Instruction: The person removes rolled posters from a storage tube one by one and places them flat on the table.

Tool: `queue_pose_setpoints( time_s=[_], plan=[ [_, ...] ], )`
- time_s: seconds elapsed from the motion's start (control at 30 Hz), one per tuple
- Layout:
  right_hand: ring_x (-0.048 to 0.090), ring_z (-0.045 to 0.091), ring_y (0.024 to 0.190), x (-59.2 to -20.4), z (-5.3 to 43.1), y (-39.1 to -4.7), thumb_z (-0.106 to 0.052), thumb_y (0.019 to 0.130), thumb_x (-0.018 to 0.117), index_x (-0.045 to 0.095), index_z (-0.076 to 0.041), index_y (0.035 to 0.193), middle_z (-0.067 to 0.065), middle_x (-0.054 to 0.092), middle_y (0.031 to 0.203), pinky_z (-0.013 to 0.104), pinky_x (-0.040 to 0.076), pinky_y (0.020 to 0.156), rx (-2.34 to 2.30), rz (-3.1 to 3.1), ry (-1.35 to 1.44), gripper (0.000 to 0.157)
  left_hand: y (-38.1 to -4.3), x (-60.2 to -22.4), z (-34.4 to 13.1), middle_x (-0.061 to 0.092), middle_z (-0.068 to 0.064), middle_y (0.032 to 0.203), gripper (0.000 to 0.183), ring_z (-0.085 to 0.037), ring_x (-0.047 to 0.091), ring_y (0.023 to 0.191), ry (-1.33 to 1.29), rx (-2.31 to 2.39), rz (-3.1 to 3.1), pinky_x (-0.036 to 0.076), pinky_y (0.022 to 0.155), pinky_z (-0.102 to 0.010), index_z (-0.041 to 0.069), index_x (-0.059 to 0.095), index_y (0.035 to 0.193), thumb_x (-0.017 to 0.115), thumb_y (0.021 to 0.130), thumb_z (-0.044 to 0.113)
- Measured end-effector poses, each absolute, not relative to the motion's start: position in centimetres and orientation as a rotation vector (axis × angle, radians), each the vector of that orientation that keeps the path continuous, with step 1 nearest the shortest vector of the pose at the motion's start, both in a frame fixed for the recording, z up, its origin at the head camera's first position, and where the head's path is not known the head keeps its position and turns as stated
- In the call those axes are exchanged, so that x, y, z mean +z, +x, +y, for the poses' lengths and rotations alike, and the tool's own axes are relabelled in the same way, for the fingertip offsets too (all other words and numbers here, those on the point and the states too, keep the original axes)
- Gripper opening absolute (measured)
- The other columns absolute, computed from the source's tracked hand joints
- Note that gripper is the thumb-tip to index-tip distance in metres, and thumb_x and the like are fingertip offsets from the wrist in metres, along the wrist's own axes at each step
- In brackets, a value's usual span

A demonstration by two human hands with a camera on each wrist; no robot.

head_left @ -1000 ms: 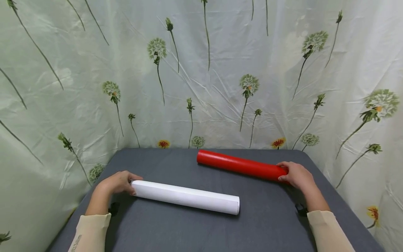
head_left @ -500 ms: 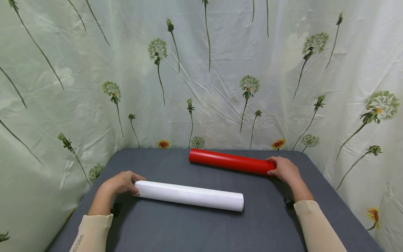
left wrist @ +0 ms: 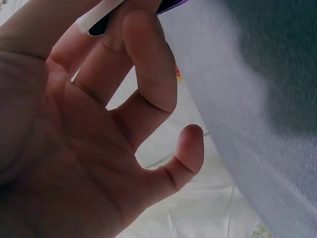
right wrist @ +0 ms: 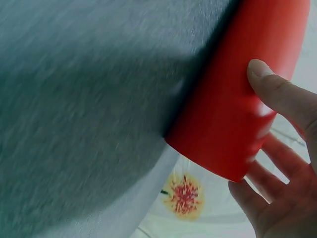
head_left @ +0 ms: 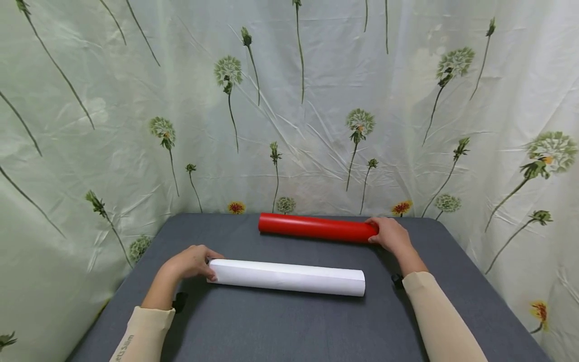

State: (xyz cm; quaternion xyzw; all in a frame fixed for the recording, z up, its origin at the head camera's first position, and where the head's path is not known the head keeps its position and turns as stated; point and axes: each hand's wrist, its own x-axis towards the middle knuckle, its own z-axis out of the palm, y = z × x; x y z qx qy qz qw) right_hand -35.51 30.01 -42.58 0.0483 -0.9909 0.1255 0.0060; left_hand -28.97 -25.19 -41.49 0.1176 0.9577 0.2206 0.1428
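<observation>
A white roll (head_left: 289, 277), like rolled paper, lies nearly crosswise on the dark grey table. My left hand (head_left: 192, 261) grips its left end between thumb and fingers; in the left wrist view the fingers (left wrist: 151, 64) curl and only a small part of the roll shows at the top. Farther back lies a glossy red roll (head_left: 312, 227), roughly parallel to the white one. Its right end is in the grip of my right hand (head_left: 390, 234). The right wrist view has the thumb on the near side of the red roll (right wrist: 225, 109) and the fingers around its far side.
The dark grey table (head_left: 280, 327) runs to a back edge close behind the red roll. A pale curtain (head_left: 316, 125) printed with dandelions hangs behind it and on both sides. A strip of table separates the two rolls.
My right hand has moved left and slightly back with the red roll. The left hand and the white roll have shifted right. Both rolls now lie closer to level across the table.
</observation>
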Motion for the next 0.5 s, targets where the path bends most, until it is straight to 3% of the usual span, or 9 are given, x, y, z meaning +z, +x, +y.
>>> queue_pose_setpoints(
  time_s=[0.5],
  plan=[
    [0.061,0.047,0.128,-42.9,27.2,-38.4,-0.021,0.091,0.084,0.066,-0.009,0.141,0.024,0.064,0.143,0.062,0.052,0.102,0.336,-3.060,0.279,0.054,-29.2,-42.0,-22.7,0.079,-0.009,0.113,0.054,-0.015,0.062,0.086,0.327,0.613,2.775,0.053,0.076,-0.033,0.013,0.080,0.125,0.096,0.074,0.015]
  ],
)
